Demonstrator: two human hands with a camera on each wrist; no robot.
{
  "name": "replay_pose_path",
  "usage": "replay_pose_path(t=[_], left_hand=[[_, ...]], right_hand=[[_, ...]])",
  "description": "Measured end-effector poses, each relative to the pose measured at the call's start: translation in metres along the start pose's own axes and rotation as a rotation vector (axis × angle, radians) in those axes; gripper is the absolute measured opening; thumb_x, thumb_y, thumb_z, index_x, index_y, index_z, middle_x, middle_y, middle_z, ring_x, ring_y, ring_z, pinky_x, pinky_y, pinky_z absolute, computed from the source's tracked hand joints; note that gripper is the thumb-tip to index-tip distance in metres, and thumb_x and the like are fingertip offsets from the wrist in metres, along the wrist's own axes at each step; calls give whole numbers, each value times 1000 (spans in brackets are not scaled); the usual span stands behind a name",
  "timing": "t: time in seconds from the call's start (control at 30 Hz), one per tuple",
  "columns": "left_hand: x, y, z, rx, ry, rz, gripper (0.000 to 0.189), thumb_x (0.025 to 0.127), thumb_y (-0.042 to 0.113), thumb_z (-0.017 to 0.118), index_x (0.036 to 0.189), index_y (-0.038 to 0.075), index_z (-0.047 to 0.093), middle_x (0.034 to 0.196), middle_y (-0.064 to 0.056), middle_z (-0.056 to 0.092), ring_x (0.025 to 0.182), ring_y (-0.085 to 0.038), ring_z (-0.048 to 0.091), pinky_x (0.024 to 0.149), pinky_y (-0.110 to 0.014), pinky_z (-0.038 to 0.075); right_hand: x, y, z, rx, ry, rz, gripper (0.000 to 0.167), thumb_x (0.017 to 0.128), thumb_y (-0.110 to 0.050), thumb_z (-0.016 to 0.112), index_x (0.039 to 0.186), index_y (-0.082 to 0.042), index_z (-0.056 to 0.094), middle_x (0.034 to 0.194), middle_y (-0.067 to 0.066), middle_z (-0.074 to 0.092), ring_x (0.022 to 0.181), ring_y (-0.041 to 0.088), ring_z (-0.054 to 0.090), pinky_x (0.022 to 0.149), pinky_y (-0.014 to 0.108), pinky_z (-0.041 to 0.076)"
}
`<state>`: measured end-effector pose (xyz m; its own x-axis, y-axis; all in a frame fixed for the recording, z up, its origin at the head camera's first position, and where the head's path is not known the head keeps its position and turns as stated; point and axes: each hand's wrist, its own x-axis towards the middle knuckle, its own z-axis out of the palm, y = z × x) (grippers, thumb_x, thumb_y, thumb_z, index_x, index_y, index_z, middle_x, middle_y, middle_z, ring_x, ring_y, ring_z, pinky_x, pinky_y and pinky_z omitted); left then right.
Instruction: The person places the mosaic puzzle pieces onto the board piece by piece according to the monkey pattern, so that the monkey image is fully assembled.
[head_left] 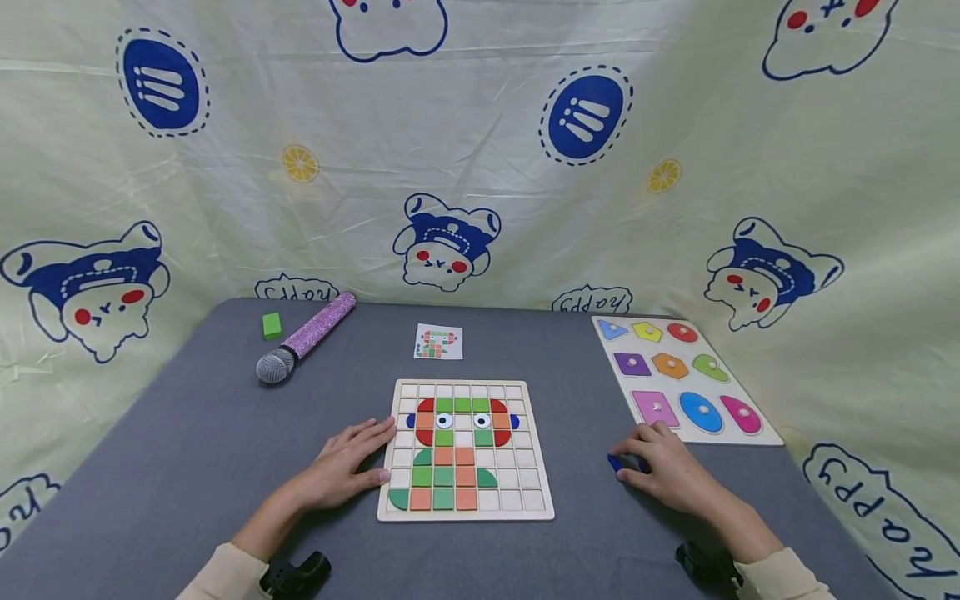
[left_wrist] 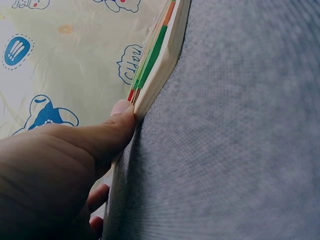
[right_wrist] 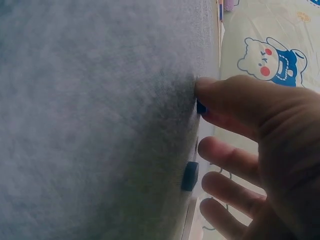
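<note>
A square white mosaic board (head_left: 510, 479) with a grid lies in the middle, bearing red, green, orange and blue pieces and two eye pieces. My left hand (head_left: 341, 467) rests along its left edge; in the left wrist view the thumb (left_wrist: 122, 112) touches the board's rim (left_wrist: 160, 82). To the right of the board, my right hand (head_left: 663, 467) pinches a small blue piece (right_wrist: 201, 107) between thumb and index finger, which partly hide it. Beneath the other fingers a dark blue-green block (right_wrist: 190, 176) sits on the cloth.
Behind the board lies a small picture card (head_left: 438, 342) with a similar figure. A shape puzzle board (head_left: 731, 437) with knobbed pieces lies at the right. Back left are a glittery purple microphone (head_left: 318, 327) and a green block (head_left: 272, 326). A printed curtain (head_left: 480, 125) hangs behind.
</note>
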<state>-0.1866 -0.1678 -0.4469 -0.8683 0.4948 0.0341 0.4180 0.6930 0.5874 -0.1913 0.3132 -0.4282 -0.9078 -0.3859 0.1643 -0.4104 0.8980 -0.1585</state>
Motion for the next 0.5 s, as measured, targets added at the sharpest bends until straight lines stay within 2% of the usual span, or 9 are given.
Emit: replay_pose_path(t=[0.3, 0.5], left_hand=[[0, 0, -1, 2, 0, 10, 65, 92, 38, 57, 147, 11, 34, 155, -8, 30, 142, -39, 23, 105, -67, 17], [0, 0, -1, 5, 1, 9, 65, 92, 37, 57, 147, 12, 33, 155, -8, 30, 142, -38, 23, 106, -66, 17]], right_hand=[[4, -5, 0, -1, -6, -8, 19, 78, -29, 76, 95, -24, 72, 90, -10, 55, 90, 10, 41, 77, 32, 37], [14, -27, 0, 1, -9, -32, 21, 76, -34, 77, 94, -23, 72, 90, -8, 55, 91, 10, 41, 78, 33, 39]])
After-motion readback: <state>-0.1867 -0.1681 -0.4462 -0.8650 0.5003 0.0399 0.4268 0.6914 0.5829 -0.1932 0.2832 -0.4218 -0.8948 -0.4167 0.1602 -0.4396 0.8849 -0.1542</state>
